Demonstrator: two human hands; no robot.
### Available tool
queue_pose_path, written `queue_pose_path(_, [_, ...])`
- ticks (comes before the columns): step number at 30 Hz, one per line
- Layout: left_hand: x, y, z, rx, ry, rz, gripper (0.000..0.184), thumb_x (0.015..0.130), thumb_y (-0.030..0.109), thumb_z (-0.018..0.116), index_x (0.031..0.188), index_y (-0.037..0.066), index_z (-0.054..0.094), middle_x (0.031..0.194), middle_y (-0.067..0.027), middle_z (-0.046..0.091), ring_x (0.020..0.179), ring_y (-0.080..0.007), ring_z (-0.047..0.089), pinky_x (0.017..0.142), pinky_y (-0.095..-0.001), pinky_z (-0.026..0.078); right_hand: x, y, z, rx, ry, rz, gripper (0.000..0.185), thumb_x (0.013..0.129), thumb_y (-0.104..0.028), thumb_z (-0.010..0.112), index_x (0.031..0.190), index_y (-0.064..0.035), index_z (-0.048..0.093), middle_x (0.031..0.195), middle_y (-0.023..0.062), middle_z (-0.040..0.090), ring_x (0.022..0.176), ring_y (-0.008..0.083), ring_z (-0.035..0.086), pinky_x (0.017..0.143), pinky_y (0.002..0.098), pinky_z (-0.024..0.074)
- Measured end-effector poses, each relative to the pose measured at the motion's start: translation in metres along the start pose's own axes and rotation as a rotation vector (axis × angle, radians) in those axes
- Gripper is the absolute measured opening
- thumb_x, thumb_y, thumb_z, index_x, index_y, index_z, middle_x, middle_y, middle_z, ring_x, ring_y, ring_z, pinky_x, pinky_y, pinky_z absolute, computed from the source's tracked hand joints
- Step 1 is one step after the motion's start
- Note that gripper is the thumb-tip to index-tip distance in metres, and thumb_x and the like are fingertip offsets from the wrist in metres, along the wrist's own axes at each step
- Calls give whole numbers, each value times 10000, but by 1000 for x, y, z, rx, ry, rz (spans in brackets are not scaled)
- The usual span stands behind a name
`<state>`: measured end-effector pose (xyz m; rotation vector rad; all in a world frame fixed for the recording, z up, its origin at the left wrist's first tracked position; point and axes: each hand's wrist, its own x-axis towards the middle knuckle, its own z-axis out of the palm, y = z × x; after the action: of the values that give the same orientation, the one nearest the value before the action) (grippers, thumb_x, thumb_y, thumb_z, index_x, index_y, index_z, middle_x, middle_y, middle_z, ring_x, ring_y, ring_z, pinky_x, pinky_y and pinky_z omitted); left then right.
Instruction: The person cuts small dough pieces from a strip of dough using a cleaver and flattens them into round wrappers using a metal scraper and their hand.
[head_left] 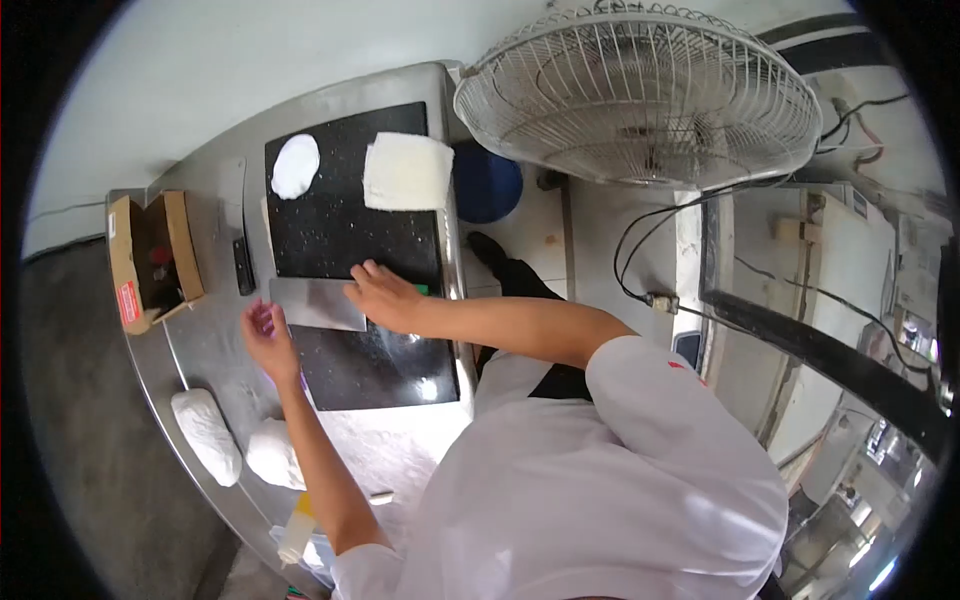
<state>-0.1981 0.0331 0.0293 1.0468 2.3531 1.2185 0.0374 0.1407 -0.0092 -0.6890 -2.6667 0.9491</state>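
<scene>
My right hand (388,298) is closed at the near end of a broad rectangular cleaver (318,304), whose blade lies flat across the black board (350,240). A bit of green, perhaps its handle, shows beside my wrist. Just off the blade's far end is my left hand (268,338), palm turned up, its fingers loosely curled and apart, with nothing visible in them. On the board rest a round white dough piece (296,167) and a square stack of pale sheets (407,172). White flecks dot the black surface.
A long knife with a black handle (243,265) lies beside the board, near an open cardboard box (153,262). White wrapped bundles (206,437) sit by a squeeze bottle (297,530). A large fan (640,100) and a blue bucket (487,182) are to the right.
</scene>
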Motion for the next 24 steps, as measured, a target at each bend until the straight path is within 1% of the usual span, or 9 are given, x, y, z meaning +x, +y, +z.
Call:
queue_pose_path(2, [-58, -26, -22, 35, 62, -48, 334, 955, 127, 729, 1235, 5, 595, 1081, -85, 675, 930, -155, 638, 822, -302, 533, -13, -8, -4, -31, -78, 18, 308, 835, -53, 661, 1117, 39, 575, 1310, 286, 505, 1216, 429, 518, 1015, 446, 486])
queue_pose_path(4, [-122, -57, -36, -19, 177, -77, 347, 958, 117, 718, 1252, -2, 579, 1102, -95, 675, 922, -164, 643, 802, -305, 533, -52, -7, -13, -22, 221, -19, 422, 815, -83, 744, 1193, 4, 580, 1398, 273, 470, 1269, 420, 514, 1046, 455, 471])
queue_pose_path(6, [-187, -59, -49, 37, 282, -95, 397, 965, 154, 714, 1283, -17, 550, 1117, -126, 671, 915, -192, 650, 797, -318, 534, -102, 0, -37, 154, 125, 62, 499, 807, -107, 795, 1248, -34, 574, 1439, 247, 451, 1283, 414, 521, 1045, 445, 470])
queue_pose_path(10, [-312, -79, -71, 196, 478, -218, 632, 925, 404, 753, 1313, -35, 517, 1224, -191, 621, 966, -290, 640, 842, -416, 532, -259, 60, -78, 234, 49, 236, 464, 879, -146, 725, 1293, -58, 536, 1432, 223, 474, 1269, 424, 543, 1041, 468, 475])
queue_pose_path(11, [-343, -88, -77, 284, 512, -237, 683, 915, 440, 756, 1324, -44, 500, 1260, -200, 591, 1003, -307, 621, 850, -434, 526, -319, 79, -74, -34, 93, 239, 493, 889, -166, 727, 1325, -71, 517, 1469, 223, 442, 1257, 431, 556, 1017, 475, 495])
queue_pose_path(13, [-390, -109, -83, 387, 593, -282, 779, 899, 514, 752, 1346, -55, 463, 1303, -219, 537, 1064, -334, 581, 874, -461, 514, -404, 41, -93, -147, 20, 739, 553, 881, -151, 748, 1349, -47, 471, 1557, 274, 274, 1239, 498, 553, 985, 518, 515])
queue_pose_path(14, [-408, -113, -83, 406, 637, -315, 824, 893, 552, 744, 1357, -58, 443, 1310, -228, 514, 1087, -344, 560, 888, -470, 509, -461, 36, -77, -303, 135, 688, 645, 851, -164, 786, 1365, -21, 423, 1556, 314, 229, 1239, 536, 536, 979, 521, 525])
queue_pose_path(18, [-449, -129, -85, 658, 816, -420, 972, 853, 757, 642, 1324, -69, 438, 1259, -242, 508, 1104, -396, 539, 922, -549, 460, -563, 5, -33, -300, 254, 1269, 705, 823, -167, 814, 1345, -10, 368, 1572, 320, 220, 1249, 556, 513, 982, 509, 537])
queue_pose_path(24, [-450, -140, -89, 822, 871, -598, 994, 850, 824, 554, 1320, -46, 449, 1246, -229, 511, 1120, -433, 521, 907, -584, 431, -621, 33, 2, -232, 311, 1261, 744, 828, -279, 799, 1360, -1, 359, 1566, 311, 270, 1226, 519, 535, 985, 534, 523])
